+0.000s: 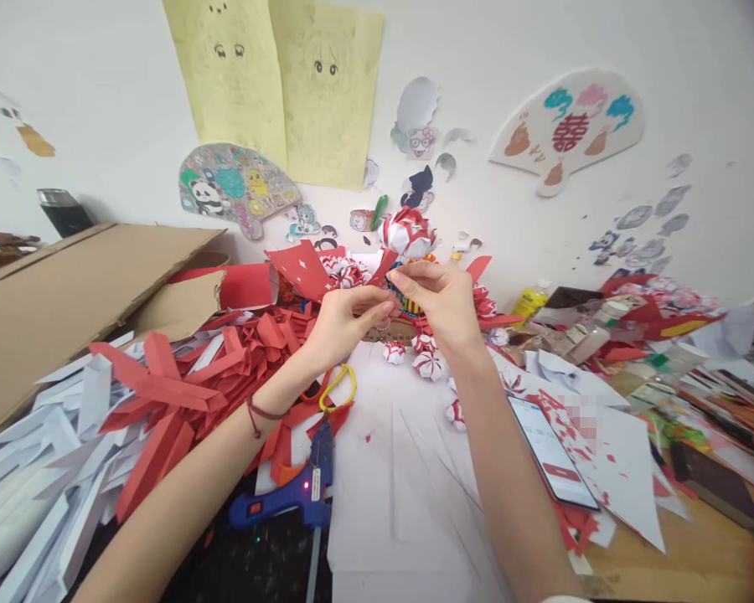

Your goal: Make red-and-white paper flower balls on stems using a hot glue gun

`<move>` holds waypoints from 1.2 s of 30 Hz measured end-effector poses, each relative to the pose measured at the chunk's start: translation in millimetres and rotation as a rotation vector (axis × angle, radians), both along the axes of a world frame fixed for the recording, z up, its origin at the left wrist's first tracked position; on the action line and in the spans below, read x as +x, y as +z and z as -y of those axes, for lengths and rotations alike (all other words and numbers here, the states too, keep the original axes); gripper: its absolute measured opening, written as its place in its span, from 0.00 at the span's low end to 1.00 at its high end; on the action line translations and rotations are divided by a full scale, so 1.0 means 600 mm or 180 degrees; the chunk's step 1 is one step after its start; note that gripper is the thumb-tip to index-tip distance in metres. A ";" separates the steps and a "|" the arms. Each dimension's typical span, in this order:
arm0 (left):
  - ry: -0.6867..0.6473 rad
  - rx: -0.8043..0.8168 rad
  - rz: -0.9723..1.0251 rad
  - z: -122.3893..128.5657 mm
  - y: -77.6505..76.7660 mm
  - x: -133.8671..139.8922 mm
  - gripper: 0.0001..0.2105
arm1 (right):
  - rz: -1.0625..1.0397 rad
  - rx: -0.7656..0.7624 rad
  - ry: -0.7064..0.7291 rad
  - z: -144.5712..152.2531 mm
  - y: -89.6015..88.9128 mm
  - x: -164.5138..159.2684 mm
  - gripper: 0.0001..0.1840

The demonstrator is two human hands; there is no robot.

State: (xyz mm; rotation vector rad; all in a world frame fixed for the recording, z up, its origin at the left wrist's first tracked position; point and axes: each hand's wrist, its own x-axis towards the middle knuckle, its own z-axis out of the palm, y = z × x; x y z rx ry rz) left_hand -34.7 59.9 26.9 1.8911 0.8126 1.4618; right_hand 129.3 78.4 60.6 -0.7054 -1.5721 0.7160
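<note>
My left hand is closed in a pinch, its thumb and forefinger pressed together over the white paper sheets. Just above and to the right, my right hand pinches too, its fingertips close to the left ones. Whatever lies between the fingers is too small to make out. A red-and-white folded paper flower shows right above my right hand; whether it is attached to anything held, I cannot tell. Several small striped paper balls lie beneath the hands.
Left are heaped red paper strips and white paper strips, beside a cardboard box. A blue glue gun with a lit red light lies near yellow-handled scissors. Right are a phone, paper scraps and a yellow bottle.
</note>
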 end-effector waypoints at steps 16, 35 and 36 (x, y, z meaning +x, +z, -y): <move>0.0776 0.0022 0.0133 -0.001 -0.005 -0.003 0.13 | 0.0186 -0.0141 0.0230 -0.004 -0.014 -0.021 0.17; 0.0966 0.0153 0.0151 -0.004 -0.009 0.001 0.14 | -0.0108 -0.0274 0.0396 -0.018 -0.026 -0.022 0.18; 0.0930 0.0172 0.0174 -0.004 -0.008 0.001 0.14 | -0.0101 -0.0236 0.0397 -0.018 -0.026 -0.021 0.18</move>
